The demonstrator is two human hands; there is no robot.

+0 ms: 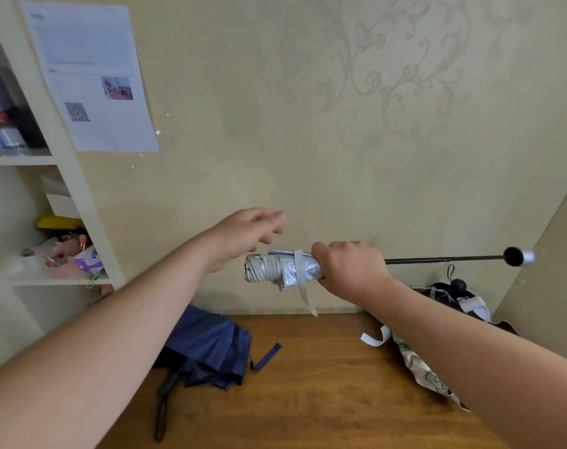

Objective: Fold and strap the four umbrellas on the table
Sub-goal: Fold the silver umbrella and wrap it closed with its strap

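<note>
Silver umbrella [283, 268] in air, canopy rolled | R hand [351, 270] fist round roll | L hand [246, 234] fingers loose, empty, just above tip end | strap [303, 288] dangling below my R fingers | fabric prob slick+springy, pinch strap end, wrap tight

Held umbrella [285, 267] above table [308, 384] centre, folded umbrella [210, 348] on table at 8 o'clock, two umbrellas [437, 377] at 3 o'clock, shelf unit [48, 189] at 10 o'clock.

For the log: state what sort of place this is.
Probably a room in a home: patterned wallpaper, a wooden table against the wall, and a cluttered white shelf unit beside it.
</note>
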